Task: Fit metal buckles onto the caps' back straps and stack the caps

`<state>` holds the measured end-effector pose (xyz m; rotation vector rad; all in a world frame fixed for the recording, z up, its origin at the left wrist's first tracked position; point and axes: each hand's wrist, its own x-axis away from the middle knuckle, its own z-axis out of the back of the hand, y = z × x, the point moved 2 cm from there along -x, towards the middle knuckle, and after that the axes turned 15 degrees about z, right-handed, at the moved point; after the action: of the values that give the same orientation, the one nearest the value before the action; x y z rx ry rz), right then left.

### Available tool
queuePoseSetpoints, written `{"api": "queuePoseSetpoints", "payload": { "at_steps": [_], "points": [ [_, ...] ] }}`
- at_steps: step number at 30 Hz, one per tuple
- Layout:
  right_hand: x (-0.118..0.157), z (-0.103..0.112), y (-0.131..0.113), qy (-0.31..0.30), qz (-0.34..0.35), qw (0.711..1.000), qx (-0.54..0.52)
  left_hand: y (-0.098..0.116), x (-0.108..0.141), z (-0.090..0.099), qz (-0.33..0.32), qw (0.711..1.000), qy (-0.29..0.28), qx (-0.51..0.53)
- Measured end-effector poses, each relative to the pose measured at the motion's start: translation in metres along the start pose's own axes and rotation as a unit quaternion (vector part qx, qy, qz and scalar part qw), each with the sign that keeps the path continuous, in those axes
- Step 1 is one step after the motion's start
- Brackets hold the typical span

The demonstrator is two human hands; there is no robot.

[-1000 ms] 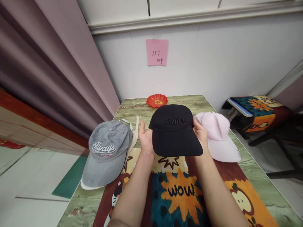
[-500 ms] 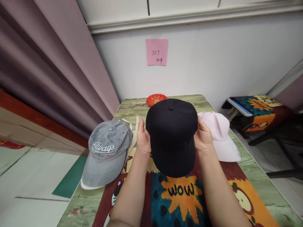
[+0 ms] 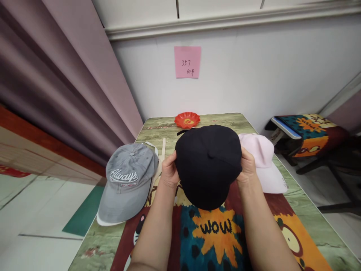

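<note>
A black cap is held between both hands over the middle of the table, its crown facing up and its brim toward me. My left hand grips the cap's left side, and my right hand grips its right side. To the left lies a grey cap with white lettering, over something pale with straps. A pale pink cap sits just right of my right hand, its brim pointing to the lower right.
The wood-patterned table carries a colourful mat marked WOW. Near its back edge stands a red scalloped dish. A pink note is on the wall. A mauve curtain hangs at the left, and a stool stands at the right.
The black cap has tilted, so more of its crown top shows and less of its brim. A dark strap now shows behind it, and more of the red dish is visible.
</note>
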<state>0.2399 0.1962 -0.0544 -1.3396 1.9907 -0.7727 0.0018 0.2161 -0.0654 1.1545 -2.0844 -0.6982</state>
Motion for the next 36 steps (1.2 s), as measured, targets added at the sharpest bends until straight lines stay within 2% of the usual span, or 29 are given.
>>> {"api": "queuePoseSetpoints", "payload": {
  "at_steps": [3, 8, 10, 13, 15, 17, 22, 26, 29, 32, 34, 36],
  "points": [
    [-0.002, 0.003, 0.0, 0.009, 0.009, 1.0, -0.006, 0.003, -0.001, -0.006, 0.02, 1.0, -0.009, 0.005],
    [-0.014, 0.013, 0.0, 0.039, 0.036, 0.998, -0.046, 0.008, -0.006, -0.024, 0.109, 0.993, -0.052, -0.015],
    [-0.017, 0.015, 0.0, 0.066, 0.035, 0.994, -0.075, 0.007, -0.009, -0.028, 0.127, 0.991, -0.033, -0.003],
    [-0.02, 0.013, 0.0, 0.105, 0.02, 0.987, -0.117, 0.002, -0.015, -0.029, 0.129, 0.99, 0.038, 0.028],
    [-0.019, 0.007, -0.001, 0.099, 0.009, 0.988, -0.121, 0.001, -0.018, -0.028, 0.106, 0.99, 0.081, 0.054],
    [-0.016, -0.001, -0.002, 0.06, -0.006, 0.993, -0.098, 0.002, -0.02, -0.025, 0.059, 0.988, 0.113, 0.083],
    [-0.003, -0.019, -0.003, -0.057, -0.078, 0.994, 0.043, 0.016, -0.02, -0.021, -0.086, 0.969, 0.172, 0.154],
    [0.006, -0.03, -0.005, -0.109, -0.084, 0.983, 0.119, 0.017, -0.021, -0.023, -0.141, 0.955, 0.198, 0.171],
    [0.005, -0.033, -0.011, -0.06, -0.042, 0.993, 0.098, 0.011, -0.021, -0.029, -0.123, 0.964, 0.182, 0.147],
    [-0.002, -0.024, -0.026, 0.037, 0.037, 0.996, 0.069, 0.006, -0.016, -0.038, -0.046, 0.99, 0.122, 0.06],
    [-0.008, -0.01, -0.04, 0.111, 0.109, 0.986, 0.065, 0.005, -0.012, -0.043, 0.002, 0.996, 0.087, -0.016],
    [-0.011, 0.008, -0.056, 0.192, 0.187, 0.961, 0.071, 0.006, -0.008, -0.046, 0.018, 0.995, 0.077, -0.061]
  ]
}}
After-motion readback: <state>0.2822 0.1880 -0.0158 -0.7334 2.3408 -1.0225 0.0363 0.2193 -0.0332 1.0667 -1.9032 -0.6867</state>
